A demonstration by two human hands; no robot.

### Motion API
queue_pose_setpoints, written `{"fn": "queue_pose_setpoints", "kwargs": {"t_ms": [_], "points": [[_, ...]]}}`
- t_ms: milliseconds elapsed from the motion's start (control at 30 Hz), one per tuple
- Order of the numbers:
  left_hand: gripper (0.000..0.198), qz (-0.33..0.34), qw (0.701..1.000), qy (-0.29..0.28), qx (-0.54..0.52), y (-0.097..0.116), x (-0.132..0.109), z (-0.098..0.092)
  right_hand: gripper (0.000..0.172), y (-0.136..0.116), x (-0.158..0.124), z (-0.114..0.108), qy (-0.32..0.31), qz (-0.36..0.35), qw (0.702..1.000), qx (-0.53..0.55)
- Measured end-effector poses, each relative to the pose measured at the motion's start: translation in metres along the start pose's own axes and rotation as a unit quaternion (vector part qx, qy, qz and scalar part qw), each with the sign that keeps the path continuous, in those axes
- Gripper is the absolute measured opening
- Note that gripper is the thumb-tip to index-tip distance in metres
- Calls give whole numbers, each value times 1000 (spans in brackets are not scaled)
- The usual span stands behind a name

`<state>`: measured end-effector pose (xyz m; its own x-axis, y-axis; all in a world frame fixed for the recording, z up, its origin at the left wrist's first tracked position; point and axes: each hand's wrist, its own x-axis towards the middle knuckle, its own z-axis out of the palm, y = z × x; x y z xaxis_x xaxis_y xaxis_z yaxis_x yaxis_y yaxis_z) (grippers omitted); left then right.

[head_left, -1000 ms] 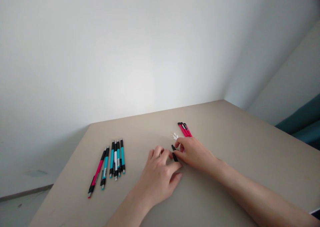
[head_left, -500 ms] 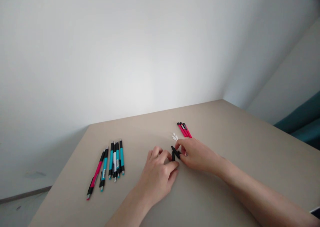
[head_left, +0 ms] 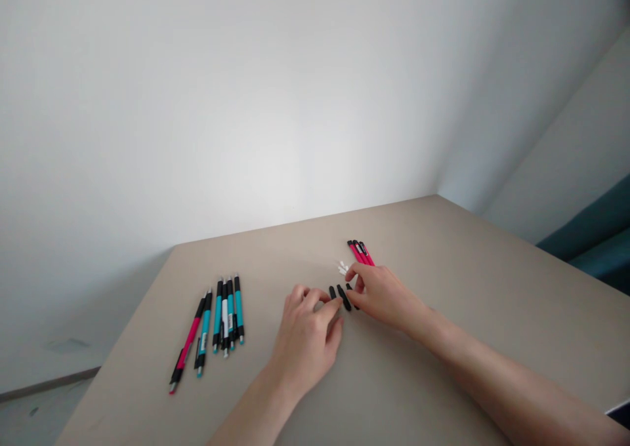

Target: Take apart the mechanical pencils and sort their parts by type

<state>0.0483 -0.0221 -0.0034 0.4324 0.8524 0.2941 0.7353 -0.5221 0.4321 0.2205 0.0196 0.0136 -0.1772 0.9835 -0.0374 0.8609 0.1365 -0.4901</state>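
Note:
Three short black pen parts, tapered like pen grips, lie side by side on the table between my hands. My left hand (head_left: 310, 324) is on their left, fingers bent and thumb apart, index fingertip at the lower end of the left black part (head_left: 332, 292). The middle black part (head_left: 344, 298) lies free between the hands. My right hand (head_left: 381, 295) comes from the right, index finger and thumb apart, its fingertips at the right black part (head_left: 349, 287), which they partly hide. Small white pieces (head_left: 342, 268) lie just beyond the fingers.
Pink barrels with black ends (head_left: 361, 252) lie behind my right hand, partly covered by it. On the left are several blue pens (head_left: 239, 308), a white pen (head_left: 226, 318) and a pink pen (head_left: 189, 341). A wall (head_left: 295, 105) stands behind the table (head_left: 418, 236).
The black parts, earlier crossed at an angle between my fingers, now lie spread in a row. My right thumb and index finger have parted, and my left hand has shifted slightly left.

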Motion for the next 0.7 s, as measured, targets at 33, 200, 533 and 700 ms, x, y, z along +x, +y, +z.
{"fn": "queue_pose_setpoints", "kwargs": {"t_ms": [33, 200, 533, 700], "points": [[28, 1, 1000, -2, -5, 0, 0, 0, 22, 0, 0, 1, -3, -3, 1000, 1], [32, 19, 999, -6, -33, 2, 0, -3, 16, -2, 1, 3, -16, -21, 1000, -4], [36, -119, 987, 68, 86, -41, 0, -16, 23, -20, -15, 4, 32, -206, 978, -16], [27, -157, 981, 72, 88, -43, 1, -17, 20, -42, -29, 17, -48, -299, 950, -78]]}}
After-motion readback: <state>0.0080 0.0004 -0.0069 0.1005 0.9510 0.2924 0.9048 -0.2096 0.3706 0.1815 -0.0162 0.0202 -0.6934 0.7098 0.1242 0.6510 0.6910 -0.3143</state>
